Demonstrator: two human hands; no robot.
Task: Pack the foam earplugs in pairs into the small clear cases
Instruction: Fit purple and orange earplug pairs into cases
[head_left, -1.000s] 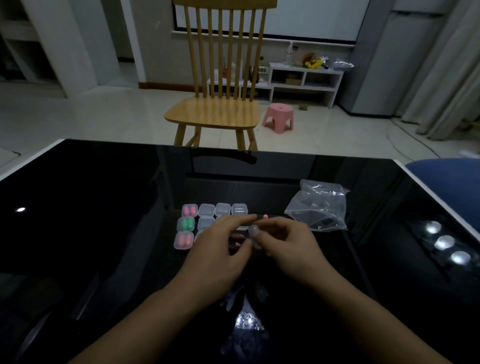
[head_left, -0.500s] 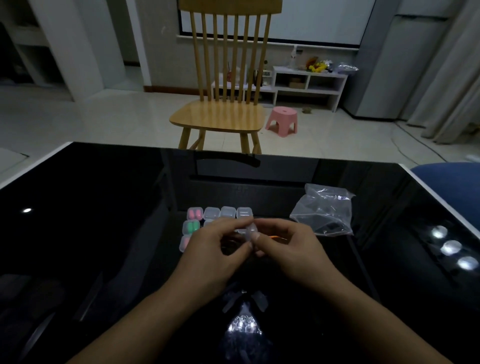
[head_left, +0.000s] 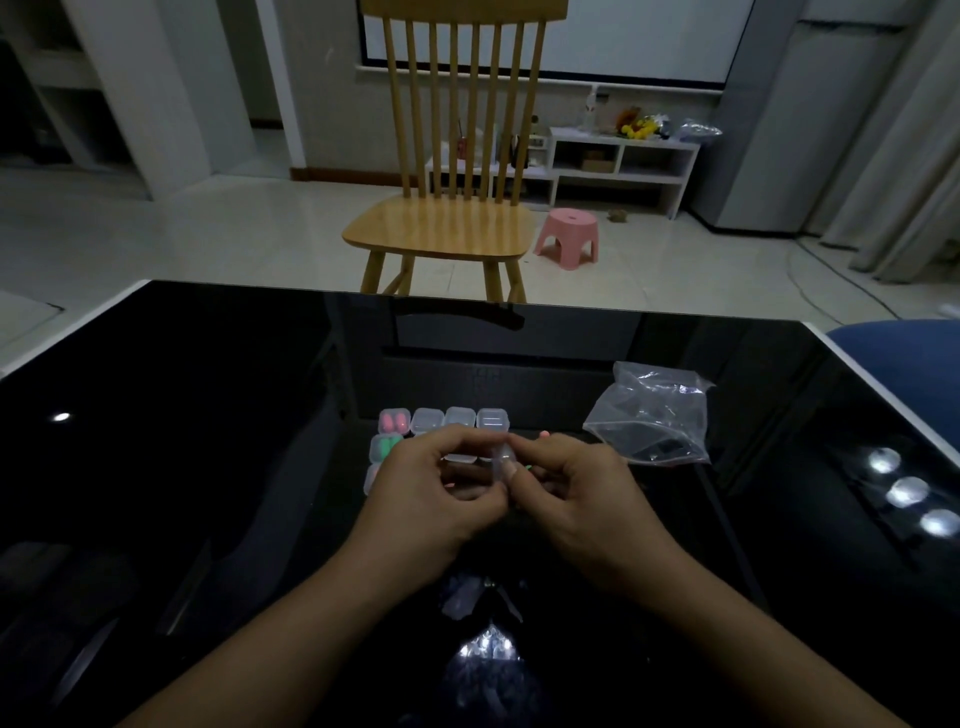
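Both hands meet over the middle of the black glossy table (head_left: 208, 441). My left hand (head_left: 436, 493) and my right hand (head_left: 576, 493) together pinch one small clear case (head_left: 504, 460) between their fingertips. What the case holds is hidden. Behind the hands lies a block of small clear cases (head_left: 460, 418). One case holds pink earplugs (head_left: 393, 422); the one below it holds green earplugs (head_left: 387, 447). A loose pink earplug (head_left: 543, 433) shows just past my right fingers, with a green one (head_left: 529, 467) beside them.
A crumpled clear plastic bag (head_left: 652, 415) lies to the right of the cases. A wooden chair (head_left: 447, 228) stands beyond the far table edge, with a pink stool (head_left: 567, 236) on the floor behind it. A blue seat (head_left: 904, 348) is at the right edge.
Both hands have stayed together on the small clear case, shifting only slightly. The pink earplug seen a second ago was covered half a second ago and shows again now.
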